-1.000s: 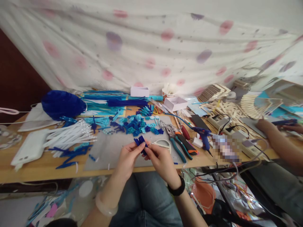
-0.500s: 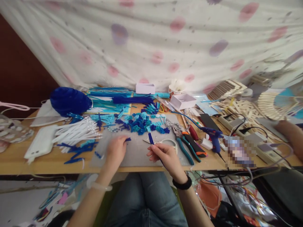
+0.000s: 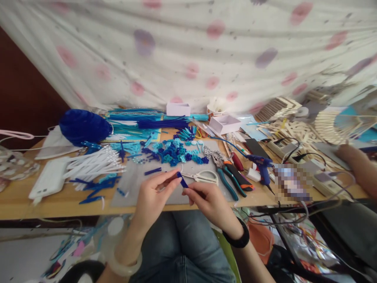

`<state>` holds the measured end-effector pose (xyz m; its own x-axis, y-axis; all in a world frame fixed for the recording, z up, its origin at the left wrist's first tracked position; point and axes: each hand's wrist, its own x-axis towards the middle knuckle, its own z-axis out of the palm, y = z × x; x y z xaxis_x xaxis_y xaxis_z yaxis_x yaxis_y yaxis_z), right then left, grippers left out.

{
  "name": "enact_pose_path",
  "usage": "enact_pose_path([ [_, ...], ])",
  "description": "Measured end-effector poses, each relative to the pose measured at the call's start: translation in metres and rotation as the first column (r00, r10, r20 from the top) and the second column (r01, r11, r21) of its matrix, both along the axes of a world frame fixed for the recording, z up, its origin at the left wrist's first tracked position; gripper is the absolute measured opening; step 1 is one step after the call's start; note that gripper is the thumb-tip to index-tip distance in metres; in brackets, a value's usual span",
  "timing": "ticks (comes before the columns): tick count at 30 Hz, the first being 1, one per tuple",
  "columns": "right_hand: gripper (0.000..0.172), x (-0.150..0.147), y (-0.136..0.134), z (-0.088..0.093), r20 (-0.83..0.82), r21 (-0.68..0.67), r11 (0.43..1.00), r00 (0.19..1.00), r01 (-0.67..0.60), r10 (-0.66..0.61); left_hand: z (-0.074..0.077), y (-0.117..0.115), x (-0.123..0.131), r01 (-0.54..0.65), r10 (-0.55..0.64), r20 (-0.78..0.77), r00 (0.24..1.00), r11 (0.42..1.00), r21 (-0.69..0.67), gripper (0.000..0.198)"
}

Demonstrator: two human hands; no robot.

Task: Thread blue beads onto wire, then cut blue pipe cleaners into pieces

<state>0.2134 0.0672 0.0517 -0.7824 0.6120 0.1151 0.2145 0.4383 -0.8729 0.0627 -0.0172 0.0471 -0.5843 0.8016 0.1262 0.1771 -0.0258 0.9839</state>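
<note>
One dark blue strip (image 3: 183,180), perhaps folded, was pinched between the left hand (image 3: 155,196) and right hand (image 3: 212,202) above one gray mat (image 3: 132,184); one pair of scissors (image 3: 193,176) lay just beyond, two pliers (image 3: 226,183) farther right.

left fingers (image 3: 173,186), right fingers (image 3: 194,192): pinching dark-blue strip (image 3: 182,180) | scissors (image 3: 193,176) on grey mat (image 3: 132,184)

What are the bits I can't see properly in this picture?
- Head view: the palm of the right hand, which pinches the dark blue strip, is hidden by the back of that hand.
- Head view: the pixelated thing right of the glue gun is covered by blurry squares.
- Head view: the other person's arm is cut off by the right edge.
- Head view: the markings on the cup are too small.
</note>
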Motion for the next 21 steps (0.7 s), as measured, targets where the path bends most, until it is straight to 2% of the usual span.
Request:
enact_pose_path([
  [3, 0.029, 0.002, -0.004, 0.004, 0.006, 0.056, 0.998, 1.000, 0.002, -0.002, 0.002, -0.004, 0.004, -0.017, 0.018, -0.017, 1.000, 1.000, 0.019, 0.023],
  [8, 0.026, 0.005, -0.009, 0.007, 0.011, 0.070, 0.997, 1.000, -0.018, 0.017, 0.007, -0.010, 0.008, -0.055, 0.058, -0.064, 0.996, 0.997, 0.049, 0.019],
  [11, 0.029, 0.007, -0.012, 0.009, 0.041, 0.098, 0.994, 0.998, -0.047, 0.043, 0.009, -0.014, 0.011, -0.086, 0.092, -0.078, 0.993, 0.993, 0.076, 0.023],
  [14, 0.033, 0.009, -0.014, 0.011, 0.065, 0.115, 0.991, 0.996, -0.066, 0.059, 0.007, -0.018, 0.013, -0.074, 0.084, -0.101, 0.991, 0.993, 0.092, 0.016],
  [16, 0.033, 0.010, -0.015, 0.012, 0.064, 0.110, 0.991, 0.996, -0.072, 0.065, 0.005, -0.020, 0.013, -0.065, 0.068, -0.047, 0.997, 0.996, 0.065, 0.012],
  [21, 0.033, 0.010, -0.015, 0.013, 0.068, 0.129, 0.990, 0.996, -0.062, 0.054, 0.000, -0.020, 0.013, -0.085, 0.080, 0.174, 0.982, 0.996, 0.018, 0.017],
])
